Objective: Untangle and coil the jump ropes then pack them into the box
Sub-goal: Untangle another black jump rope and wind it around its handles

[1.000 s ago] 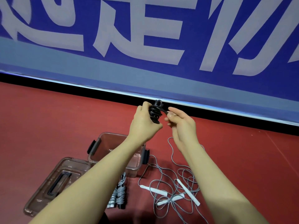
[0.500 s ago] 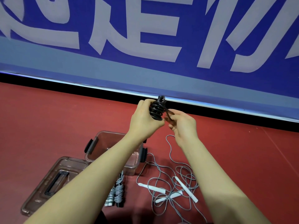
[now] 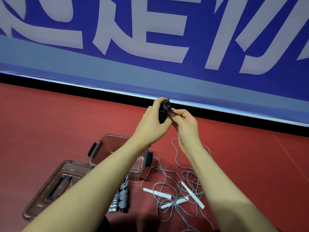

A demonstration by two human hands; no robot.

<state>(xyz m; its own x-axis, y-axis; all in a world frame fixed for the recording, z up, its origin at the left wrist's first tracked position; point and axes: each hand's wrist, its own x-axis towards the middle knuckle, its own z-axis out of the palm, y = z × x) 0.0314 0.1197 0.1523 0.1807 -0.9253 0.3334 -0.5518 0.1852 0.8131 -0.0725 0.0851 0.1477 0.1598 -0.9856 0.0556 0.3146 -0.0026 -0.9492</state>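
Observation:
My left hand [image 3: 151, 124] grips a black jump rope [image 3: 164, 111] wound into a tight bundle, held up in front of me. My right hand [image 3: 185, 123] pinches the loose black end right beside the bundle. Below on the red floor stands the clear plastic box [image 3: 100, 148] with black latches, partly hidden by my left forearm. A coiled grey rope [image 3: 122, 197] lies in front of the box. To the right a tangle of grey rope [image 3: 182, 190] with white handles is spread on the floor.
The box's clear lid [image 3: 48, 186] with a black handle lies on the floor at the lower left. A blue banner [image 3: 150, 47] with large white characters runs along the back, above a black strip. Red floor stretches left and right.
Both hands have stayed raised and drawn closer together. The right hand has kept working the rope's end around the black bundle, which has shifted slightly in view.

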